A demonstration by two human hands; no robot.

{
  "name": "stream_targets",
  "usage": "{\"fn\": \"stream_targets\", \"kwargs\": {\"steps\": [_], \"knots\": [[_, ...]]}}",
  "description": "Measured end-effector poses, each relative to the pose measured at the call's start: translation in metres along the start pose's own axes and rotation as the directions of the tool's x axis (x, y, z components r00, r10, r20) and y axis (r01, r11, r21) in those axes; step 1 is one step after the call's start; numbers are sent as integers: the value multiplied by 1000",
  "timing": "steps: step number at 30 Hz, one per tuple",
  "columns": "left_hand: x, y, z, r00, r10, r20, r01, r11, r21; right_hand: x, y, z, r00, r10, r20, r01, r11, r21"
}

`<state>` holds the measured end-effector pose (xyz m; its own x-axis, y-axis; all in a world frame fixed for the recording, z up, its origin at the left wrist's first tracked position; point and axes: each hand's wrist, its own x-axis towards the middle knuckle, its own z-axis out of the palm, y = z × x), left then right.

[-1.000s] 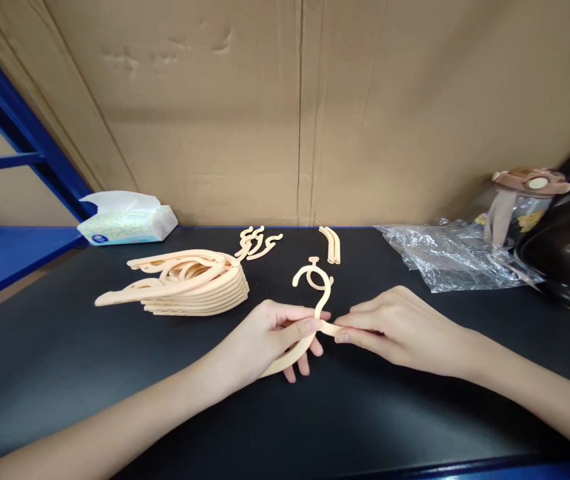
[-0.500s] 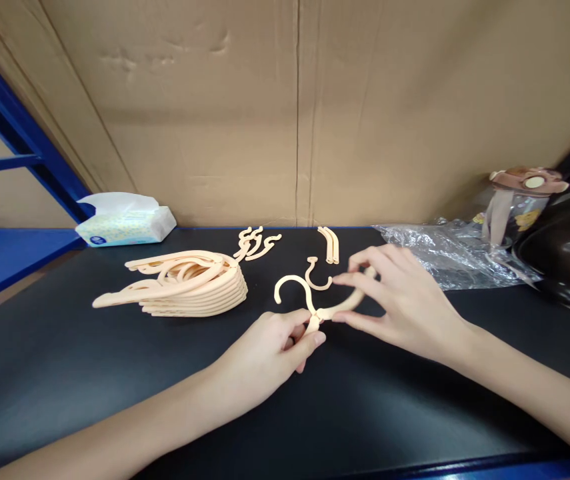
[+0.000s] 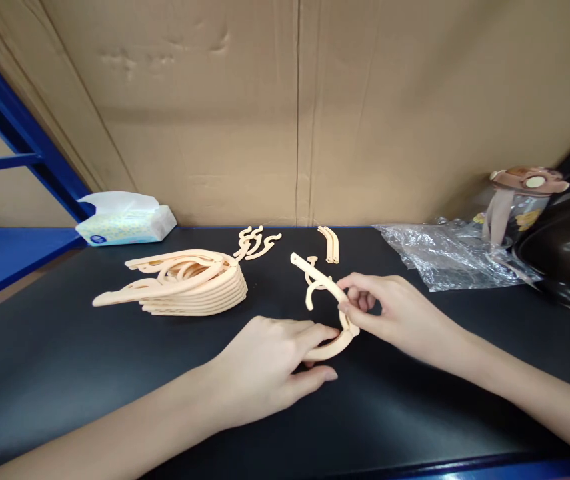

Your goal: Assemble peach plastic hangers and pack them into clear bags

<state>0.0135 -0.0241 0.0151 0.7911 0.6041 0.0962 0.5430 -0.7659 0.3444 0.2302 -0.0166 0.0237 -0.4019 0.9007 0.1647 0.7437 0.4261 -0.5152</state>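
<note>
A cream folding clothes hanger [image 3: 325, 285] is held between both hands above the black tabletop, its arms folded toward each other and its hook pointing left. My left hand [image 3: 277, 373] grips the lower arm, fingers above and thumb below; part of that arm is hidden in the hand. My right hand [image 3: 385, 303] pinches the upper arm near the joint with thumb and fingers. Just behind the held hanger lies a loose hook [image 3: 313, 260], partly covered by it. To the left is a stack of folded hangers [image 3: 195, 287].
Several loose hooks [image 3: 259, 245] and a few curved hanger arms [image 3: 332, 245] lie at the back. A tissue pack [image 3: 125, 223] stands back left. Crumpled clear plastic [image 3: 429, 257], a drink bottle [image 3: 519, 207] and a shiny black object [image 3: 565, 247] are at right. Cardboard [image 3: 265, 120] walls the back.
The hanger has turned and its arms have swung together, with the joint now lower and farther right. My right hand has shifted slightly down; my left has moved along the lower arm.
</note>
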Motion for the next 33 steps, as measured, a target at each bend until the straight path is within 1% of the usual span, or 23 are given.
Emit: {"fn": "stream_targets", "kwargs": {"steps": [2,4,7,10,12,13,15,17,19,21,23,26,28,30,33], "knots": [[1,-5,-1,999,11,-49,-8,999,54,3,8,-7,1000,24,-19,-27,987,-161],[4,-11,-1,996,-4,-84,12,995,99,5,16,-16,999,31,12,-26,961,-274],[8,-21,1,988,-55,-146,70,993,97,6,25,-27,994,11,112,31,931,-365],[10,-30,5,973,-96,-208,112,991,66,2,35,-34,983,-18,184,93,909,-406],[11,-33,7,975,-94,-200,107,993,58,0,41,-37,981,-24,191,106,896,-431],[11,-33,8,981,-84,-175,95,994,56,-1,44,-37,984,-19,176,99,883,-458],[11,-33,8,993,-68,-100,74,995,61,-1,46,-37,993,-3,117,66,840,-538],[11,-31,8,995,-73,-66,78,994,80,1,42,-36,999,0,39,24,799,-600],[11,-29,8,989,-106,-100,117,987,110,2,33,-34,999,-44,0,35,807,-589],[11,-26,8,973,-148,-175,172,976,134,2,22,-29,993,-121,8,107,843,-528],[11,-24,7,955,-189,-228,225,964,143,-1,13,-21,979,-199,47,196,848,-493],[10,-22,7,941,-221,-257,261,956,132,-6,8,-7,955,-274,115,294,816,-497],[9,-22,7,947,-202,-248,241,961,136,-8,8,0,942,-298,156,335,800,-497],[8,-22,7,963,-156,-220,192,969,157,-8,9,4,934,-320,161,357,794,-493],[7,-19,7,981,-100,-168,130,975,182,-8,8,6,937,-334,98,337,798,-499]]}}
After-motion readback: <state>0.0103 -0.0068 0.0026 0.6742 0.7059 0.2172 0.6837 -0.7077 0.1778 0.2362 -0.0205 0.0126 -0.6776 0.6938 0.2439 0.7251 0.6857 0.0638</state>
